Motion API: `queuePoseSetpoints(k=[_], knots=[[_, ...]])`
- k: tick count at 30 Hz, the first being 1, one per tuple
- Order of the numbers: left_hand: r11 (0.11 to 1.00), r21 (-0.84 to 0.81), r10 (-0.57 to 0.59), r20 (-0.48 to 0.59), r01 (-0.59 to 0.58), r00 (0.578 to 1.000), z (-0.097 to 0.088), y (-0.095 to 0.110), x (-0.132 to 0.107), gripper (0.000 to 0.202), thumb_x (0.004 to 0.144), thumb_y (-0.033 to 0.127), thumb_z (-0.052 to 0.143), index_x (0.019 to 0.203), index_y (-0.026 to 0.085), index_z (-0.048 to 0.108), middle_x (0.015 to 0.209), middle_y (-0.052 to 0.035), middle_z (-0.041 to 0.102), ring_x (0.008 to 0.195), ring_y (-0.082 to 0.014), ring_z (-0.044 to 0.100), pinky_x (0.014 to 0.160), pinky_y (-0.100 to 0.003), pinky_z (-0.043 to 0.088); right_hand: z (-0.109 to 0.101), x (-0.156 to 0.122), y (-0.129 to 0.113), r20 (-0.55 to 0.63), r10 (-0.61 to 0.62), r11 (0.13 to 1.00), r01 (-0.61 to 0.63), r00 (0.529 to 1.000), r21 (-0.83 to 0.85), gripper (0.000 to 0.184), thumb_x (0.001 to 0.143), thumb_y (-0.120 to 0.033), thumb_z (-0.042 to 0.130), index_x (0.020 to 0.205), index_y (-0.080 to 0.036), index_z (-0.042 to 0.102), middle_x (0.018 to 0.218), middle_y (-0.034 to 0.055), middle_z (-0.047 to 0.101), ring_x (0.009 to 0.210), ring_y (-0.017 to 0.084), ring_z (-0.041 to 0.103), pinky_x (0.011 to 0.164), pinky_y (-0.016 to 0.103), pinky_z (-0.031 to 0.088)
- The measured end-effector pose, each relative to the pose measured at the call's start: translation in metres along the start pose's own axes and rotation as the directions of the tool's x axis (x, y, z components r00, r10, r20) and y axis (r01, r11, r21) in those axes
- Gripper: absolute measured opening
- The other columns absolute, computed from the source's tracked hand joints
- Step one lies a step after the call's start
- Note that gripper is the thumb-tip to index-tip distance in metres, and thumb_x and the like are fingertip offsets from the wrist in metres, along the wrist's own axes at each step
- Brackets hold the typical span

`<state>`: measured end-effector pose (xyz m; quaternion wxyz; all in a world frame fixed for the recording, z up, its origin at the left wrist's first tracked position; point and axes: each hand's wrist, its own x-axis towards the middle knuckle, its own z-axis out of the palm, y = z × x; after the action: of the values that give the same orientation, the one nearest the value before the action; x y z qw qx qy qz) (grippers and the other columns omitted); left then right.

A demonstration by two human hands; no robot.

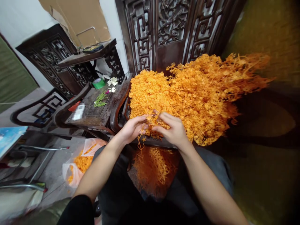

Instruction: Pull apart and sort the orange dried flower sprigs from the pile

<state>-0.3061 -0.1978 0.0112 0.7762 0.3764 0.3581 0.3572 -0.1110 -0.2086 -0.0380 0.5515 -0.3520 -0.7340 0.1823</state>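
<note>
A large heap of orange branching plastic sprigs [203, 93], like artificial flower parts, lies in front of me on a dark wooden seat. At its near edge my left hand [134, 128] is closed, fingertips pinched on an orange plastic sprig [141, 140] whose thin strands dangle below. Close by on the right, my right hand [172, 128] has thumb and fingers curled round more orange plastic at the fingertips. Exactly where one piece ends and the heap begins cannot be made out. Between my knees, loose orange strands [159, 165] lie in a reddish-brown container or bag.
Left of the heap, a carved wooden chair [91, 114] holds green tape [98, 83], green stems [101, 99] and white flowers [112, 81]. On the floor stands a plastic bag [76, 179] with orange pieces. A carved wooden back [170, 53] rises behind the heap.
</note>
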Motion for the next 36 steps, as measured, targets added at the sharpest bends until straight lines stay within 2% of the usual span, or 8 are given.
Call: queuePoseSetpoints(k=[7, 12, 18, 23, 27, 30, 33, 36], knots=[[0.996, -0.016, -0.085, 0.030, 0.086, 0.996, 0.003, -0.008, -0.008, 0.030, 0.079, 0.036, 0.081, 0.093, 0.015, 0.064, 0.079, -0.0019, 0.062, 0.063, -0.0092, 0.055, 0.053, -0.020, 0.040, 0.004, -0.003, -0.008, 0.007, -0.133, 0.984, 0.133, 0.991, -0.116, 0.046, 0.093, -0.031, 0.074, 0.137, -0.021, 0.068, 0.118, 0.0117, 0.077, 0.108, 0.025, 0.073, 0.096, 0.039, 0.058], [0.994, 0.087, -0.076, 0.082, 0.068, 0.994, 0.000, -0.003, -0.016, 0.029, 0.090, 0.037, 0.074, 0.084, 0.016, 0.055, 0.071, 0.0022, 0.054, 0.049, -0.0021, 0.039, 0.045, -0.017, 0.023, 0.008, -0.001, -0.006, -0.109, -0.032, 0.988, 0.015, 0.994, -0.152, 0.041, 0.092, -0.032, 0.075, 0.131, -0.021, 0.072, 0.101, 0.0091, 0.079, 0.085, 0.022, 0.073, 0.083, 0.037, 0.060], [0.999, -0.034, 0.039, 0.003, -0.039, 0.999, -0.010, -0.004, -0.008, 0.028, 0.088, 0.032, 0.075, 0.082, 0.014, 0.055, 0.063, 0.0077, 0.039, 0.045, -0.0009, 0.028, 0.044, -0.016, 0.018, 0.003, -0.003, -0.008, -0.064, -0.152, 0.977, 0.140, 0.986, -0.158, 0.033, 0.093, -0.032, 0.074, 0.123, -0.018, 0.075, 0.085, 0.0058, 0.072, 0.073, 0.018, 0.067, 0.067, 0.031, 0.055], [0.998, -0.042, 0.047, 0.007, -0.047, 0.999, -0.014, 0.000, -0.004, 0.026, 0.087, 0.031, 0.075, 0.082, 0.013, 0.058, 0.062, 0.0076, 0.039, 0.046, -0.0013, 0.029, 0.045, -0.017, 0.020, 0.002, -0.003, -0.001, 0.036, -0.203, 0.943, 0.205, 0.979, -0.262, 0.061, 0.095, -0.031, 0.071, 0.152, -0.018, 0.054, 0.084, 0.0036, 0.068, 0.068, 0.016, 0.063, 0.065, 0.029, 0.053], [0.999, 0.041, 0.026, 0.018, -0.027, 0.999, -0.008, 0.000, -0.009, 0.026, 0.088, 0.034, 0.074, 0.082, 0.014, 0.059, 0.060, 0.0070, 0.041, 0.044, -0.0016, 0.030, 0.045, -0.019, 0.019, 0.007, -0.002, 0.001, 0.141, -0.142, 0.965, 0.168, 0.980, -0.203, 0.076, 0.095, -0.035, 0.071, 0.162, -0.022, 0.038, 0.113, 0.0103, 0.074, 0.094, 0.022, 0.071, 0.084, 0.035, 0.059], [0.994, 0.099, 0.038, 0.009, -0.039, 0.999, -0.006, -0.005, -0.011, 0.026, 0.088, 0.034, 0.073, 0.079, 0.015, 0.058, 0.059, 0.0064, 0.042, 0.045, -0.0028, 0.030, 0.045, -0.021, 0.016, 0.009, -0.004, -0.002, 0.139, -0.070, 0.980, 0.094, 0.988, -0.174, 0.063, 0.096, -0.037, 0.069, 0.154, -0.023, 0.050, 0.121, 0.0115, 0.074, 0.101, 0.024, 0.071, 0.089, 0.038, 0.059], [0.994, 0.104, 0.044, 0.020, -0.046, 0.999, -0.007, -0.009, -0.010, 0.026, 0.088, 0.034, 0.072, 0.077, 0.017, 0.056, 0.062, 0.0052, 0.043, 0.047, -0.0036, 0.031, 0.047, -0.023, 0.016, 0.010, -0.004, -0.005, 0.088, -0.040, 0.986, 0.053, 0.995, -0.159, 0.034, 0.097, -0.037, 0.067, 0.129, -0.023, 0.068, 0.105, 0.0081, 0.076, 0.090, 0.022, 0.071, 0.081, 0.038, 0.059], [0.994, 0.109, 0.023, 0.014, -0.025, 1.000, -0.007, -0.009, -0.009, 0.028, 0.089, 0.037, 0.071, 0.077, 0.018, 0.055, 0.062, 0.0055, 0.041, 0.046, -0.0039, 0.030, 0.047, -0.025, 0.015, 0.014, -0.004, -0.005, 0.040, -0.043, 0.986, 0.049, 0.998, -0.157, 0.017, 0.098, -0.034, 0.066, 0.110, -0.023, 0.072, 0.094, 0.0074, 0.075, 0.082, 0.021, 0.069, 0.074, 0.037, 0.058]])
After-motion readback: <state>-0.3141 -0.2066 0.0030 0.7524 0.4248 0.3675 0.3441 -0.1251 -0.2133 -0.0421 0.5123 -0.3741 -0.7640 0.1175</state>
